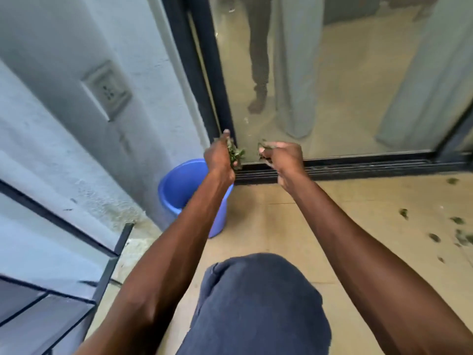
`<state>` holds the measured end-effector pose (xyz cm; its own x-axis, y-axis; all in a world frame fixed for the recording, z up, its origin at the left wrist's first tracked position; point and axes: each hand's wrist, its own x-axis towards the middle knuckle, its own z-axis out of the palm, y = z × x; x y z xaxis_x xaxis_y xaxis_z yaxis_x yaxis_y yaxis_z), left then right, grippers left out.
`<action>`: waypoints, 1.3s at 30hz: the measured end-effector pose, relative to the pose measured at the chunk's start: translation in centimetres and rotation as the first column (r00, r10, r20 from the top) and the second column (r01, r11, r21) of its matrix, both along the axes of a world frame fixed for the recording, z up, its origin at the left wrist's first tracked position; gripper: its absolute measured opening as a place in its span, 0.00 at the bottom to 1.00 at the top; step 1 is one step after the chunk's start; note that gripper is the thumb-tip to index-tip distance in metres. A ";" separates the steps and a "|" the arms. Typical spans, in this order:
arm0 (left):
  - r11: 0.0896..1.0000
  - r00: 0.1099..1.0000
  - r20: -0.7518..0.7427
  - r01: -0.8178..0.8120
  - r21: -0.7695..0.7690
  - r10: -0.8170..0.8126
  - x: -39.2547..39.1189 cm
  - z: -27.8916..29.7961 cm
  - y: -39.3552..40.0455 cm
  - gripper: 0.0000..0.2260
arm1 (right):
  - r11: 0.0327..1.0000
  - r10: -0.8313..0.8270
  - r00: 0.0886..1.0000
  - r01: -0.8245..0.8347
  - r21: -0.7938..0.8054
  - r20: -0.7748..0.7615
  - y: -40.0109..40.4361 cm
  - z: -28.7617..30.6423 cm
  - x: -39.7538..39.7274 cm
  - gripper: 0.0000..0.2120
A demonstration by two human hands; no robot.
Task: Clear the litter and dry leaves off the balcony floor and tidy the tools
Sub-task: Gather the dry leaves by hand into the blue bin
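Note:
My left hand grips a clump of green leaves above the right rim of a blue plastic bucket that stands on the tiled floor by the wall. My right hand is a little to the right, fingers curled round a smaller bunch of leaves, in front of the sliding door's track. Several loose leaves lie scattered on the floor at the right. My knee in dark blue cloth fills the bottom middle.
A glass sliding door with a dark frame closes the far side, its track along the floor. A pale wall with a socket plate is at the left. A black metal rack stands at the lower left.

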<state>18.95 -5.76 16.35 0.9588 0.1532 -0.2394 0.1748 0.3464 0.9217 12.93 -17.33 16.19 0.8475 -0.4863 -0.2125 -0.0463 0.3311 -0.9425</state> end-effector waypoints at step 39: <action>-0.386 -0.271 -0.278 0.710 0.589 -0.922 -35.9 -7.5 -36.4 0.07 | 0.453 -0.890 0.334 0.593 -0.666 -0.309 -29.9 -7.7 -49.7 0.09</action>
<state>-16.92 -42.17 8.86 0.0042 -0.9339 -0.3575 -0.4010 -0.3291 0.8549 -36.81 -47.19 8.51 -0.1611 -0.9835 -0.0827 -0.5099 0.1547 -0.8462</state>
